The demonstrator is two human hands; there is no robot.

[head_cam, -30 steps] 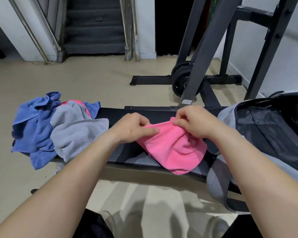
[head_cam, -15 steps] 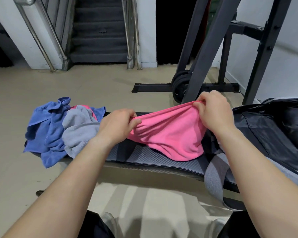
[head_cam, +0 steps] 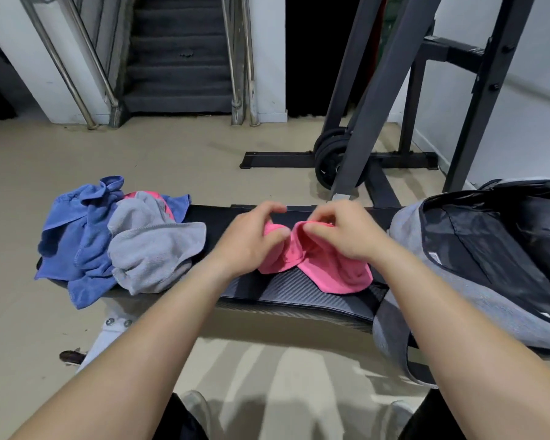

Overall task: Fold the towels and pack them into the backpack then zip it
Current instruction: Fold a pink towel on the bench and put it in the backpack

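Both forearms reached over the black bench [head_cam: 299, 293], the left hand [head_cam: 251, 239] and right hand [head_cam: 340, 236] close together, fingers curled and pinching the pink towel [head_cam: 331, 271] by its bunched upper edge. The towel lay mid-bench, beside the open grey backpack [head_cam: 496, 315] at right, whose white label [head_cam: 435, 257] was too small to read.

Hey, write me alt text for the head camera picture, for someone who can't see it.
The left hand and right hand pinch a pink towel bunched on a black bench. An open grey backpack sits at the bench's right end, and a blue towel and a grey towel lie heaped at its left end.
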